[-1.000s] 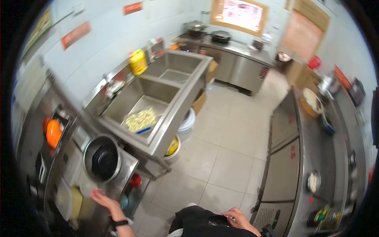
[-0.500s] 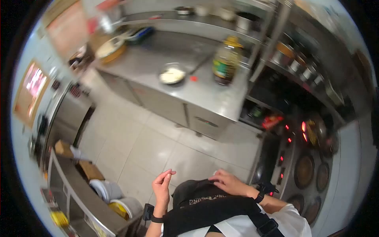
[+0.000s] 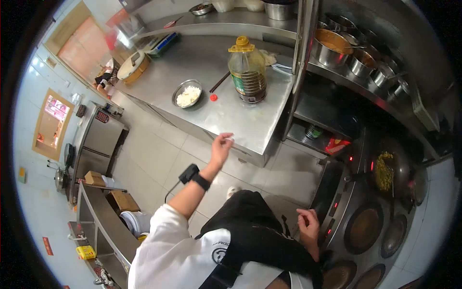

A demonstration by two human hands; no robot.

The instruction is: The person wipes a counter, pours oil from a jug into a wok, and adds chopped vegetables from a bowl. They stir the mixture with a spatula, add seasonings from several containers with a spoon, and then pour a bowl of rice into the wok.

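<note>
My left hand [image 3: 221, 148] is stretched forward in front of the steel counter [image 3: 211, 125], fingers loosely bent and apart, with nothing visible in it. Low at the right, beside the stove edge, my right hand [image 3: 308, 227] is empty, its fingers slightly curled and apart. On the counter stand a metal bowl [image 3: 176, 98] of white rice [image 3: 188, 96] and a large yellow-capped oil jug [image 3: 248, 72] partly filled with dark liquid. Between them lie a small red cap [image 3: 213, 98] and dark chopsticks [image 3: 220, 82].
At the right, a wok [image 3: 402, 166] with green-yellow food sits on the stove near several round burners. Pots [image 3: 332, 50] stand on the shelf above. A round board [image 3: 132, 67] lies at the counter's far left. A person [image 3: 102, 82] is in the back left.
The view has shifted nearer to the counter. My left hand has moved forward towards its edge. My right hand has moved away from my front, out to the right by the stove.
</note>
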